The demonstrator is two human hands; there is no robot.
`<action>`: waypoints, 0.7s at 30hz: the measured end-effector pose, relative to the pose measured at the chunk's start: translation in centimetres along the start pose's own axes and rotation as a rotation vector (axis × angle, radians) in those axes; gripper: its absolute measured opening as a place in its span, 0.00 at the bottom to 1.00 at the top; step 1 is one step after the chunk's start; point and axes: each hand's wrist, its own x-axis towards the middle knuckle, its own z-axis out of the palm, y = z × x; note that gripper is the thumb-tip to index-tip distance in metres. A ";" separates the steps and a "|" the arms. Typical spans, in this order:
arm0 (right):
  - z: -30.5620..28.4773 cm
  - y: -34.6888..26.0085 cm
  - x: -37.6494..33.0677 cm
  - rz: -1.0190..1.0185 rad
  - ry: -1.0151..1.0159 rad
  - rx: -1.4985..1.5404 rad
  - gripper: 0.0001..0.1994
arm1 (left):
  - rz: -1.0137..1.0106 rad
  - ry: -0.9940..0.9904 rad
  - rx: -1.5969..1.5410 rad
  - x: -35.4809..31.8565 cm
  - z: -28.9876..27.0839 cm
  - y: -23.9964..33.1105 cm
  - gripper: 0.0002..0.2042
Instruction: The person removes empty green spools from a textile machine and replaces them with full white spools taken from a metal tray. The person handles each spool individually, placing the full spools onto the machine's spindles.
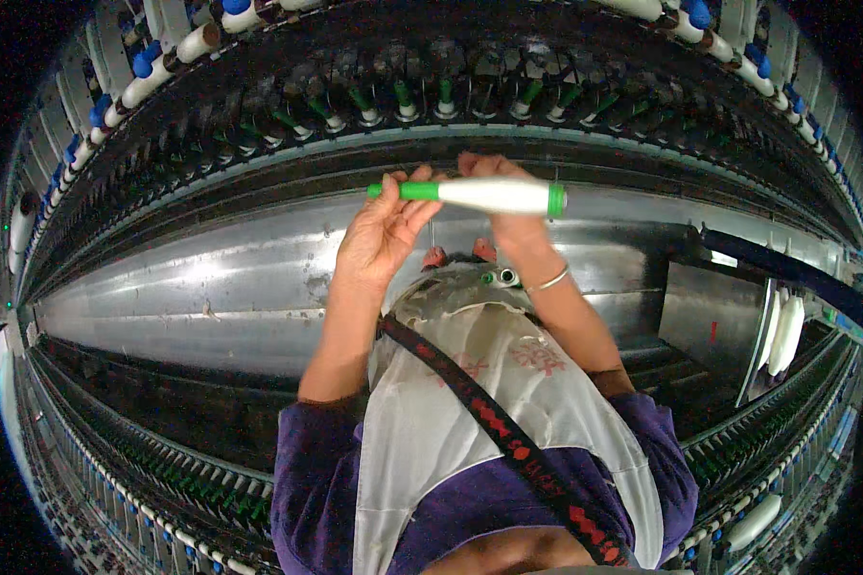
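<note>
A yarn bobbin [499,195], white thread wound on a green tube, lies almost level in front of the chest, its bare green end to the left and its green base [555,200] to the right. The left hand [379,235] pinches that bare end, thumb over the tube and fingers around it. The right hand [520,233] is blurred behind the wound part; its fingers show beyond the far side and the wrist below, but whether they grip or only support the bobbin, I cannot tell.

The likeliest trouble is a drop: the tube looks smooth, and a loose right hand would leave most of the weight on the left pinch — the wound end could then swing down. Fingers dragging across the thread could also scuff or loosen the outer turns.

Below, tube ends [507,277] stick out near the top of the white apron [547,383]; a deep bend might tip them out. The bracelet [553,279] on the right wrist could snag a loose strand. Beyond the hands runs a row of spindles [445,96] with green tubes, where a careless reach might knock knuckles or catch thread. Farther right, white bobbins [786,335] stand beside a metal box [710,307] — an elbow swung wide could meet its edge.
</note>
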 end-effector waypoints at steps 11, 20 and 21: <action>-2.7 -1.3 2.1 -0.112 -0.178 -0.361 0.04 | -0.260 -0.191 0.454 1.2 -0.2 -3.0 0.23; -21.7 -4.5 9.1 -0.136 0.007 0.467 0.04 | 0.374 -0.261 2.070 0.3 -11.5 -0.4 0.15; -23.3 -3.3 8.8 -0.138 -0.016 0.282 0.03 | 0.336 -0.174 2.094 -0.1 -14.5 1.4 0.15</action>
